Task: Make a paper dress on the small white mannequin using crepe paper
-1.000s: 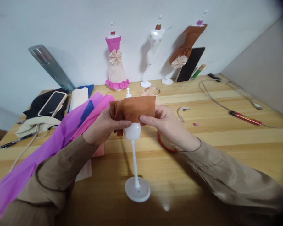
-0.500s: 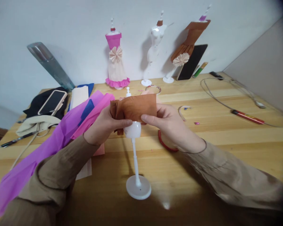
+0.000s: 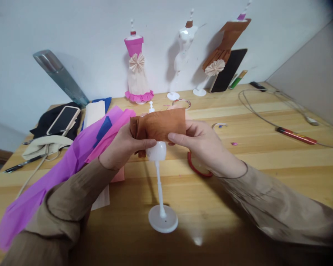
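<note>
A small white mannequin stands on its round base near the front of the wooden table. A piece of brown crepe paper is wrapped around its torso. My left hand pinches the paper's left end against the torso, thumb across the front. At the paper's right end my right hand grips it, thumb pressed on the front. Both hands are closed on the paper.
Pink, purple and blue paper sheets lie at the left. A phone rests on dark cloth. Three mannequins stand by the wall: a pink-dressed one, a bare one, a brown-dressed one. A red ring, red pen and cable lie right.
Hardly anything has moved. Both hands keep the same grip on the brown paper; the view has shifted slightly.
</note>
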### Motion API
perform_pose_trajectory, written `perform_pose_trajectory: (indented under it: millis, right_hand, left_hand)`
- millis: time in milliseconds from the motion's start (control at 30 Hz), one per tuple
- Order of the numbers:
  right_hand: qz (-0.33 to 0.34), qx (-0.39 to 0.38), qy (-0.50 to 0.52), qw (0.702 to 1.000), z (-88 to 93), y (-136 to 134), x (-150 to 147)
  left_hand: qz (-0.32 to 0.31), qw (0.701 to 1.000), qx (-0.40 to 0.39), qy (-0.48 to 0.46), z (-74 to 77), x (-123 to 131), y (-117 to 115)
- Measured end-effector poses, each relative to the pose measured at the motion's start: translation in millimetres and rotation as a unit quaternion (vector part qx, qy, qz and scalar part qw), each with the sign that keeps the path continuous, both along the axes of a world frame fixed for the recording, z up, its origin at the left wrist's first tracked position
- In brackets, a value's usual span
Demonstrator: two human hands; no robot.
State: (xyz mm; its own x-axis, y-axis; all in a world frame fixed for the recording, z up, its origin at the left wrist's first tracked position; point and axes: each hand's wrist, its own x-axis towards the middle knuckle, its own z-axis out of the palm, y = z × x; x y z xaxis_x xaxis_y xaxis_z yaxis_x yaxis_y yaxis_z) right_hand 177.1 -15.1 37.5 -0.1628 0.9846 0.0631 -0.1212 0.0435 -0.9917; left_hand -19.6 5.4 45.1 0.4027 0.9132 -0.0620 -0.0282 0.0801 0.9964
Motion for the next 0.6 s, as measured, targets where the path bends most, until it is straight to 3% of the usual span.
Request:
perform_pose_trajectory:
  millis: [600]
  right_hand:
    - [-0.002,-0.019,0.047,0.999,-7.3,7.3,0.4]
  left_hand:
    - [0.005,1.000,-0.019,-0.002,-2.0,0.4,-0.5]
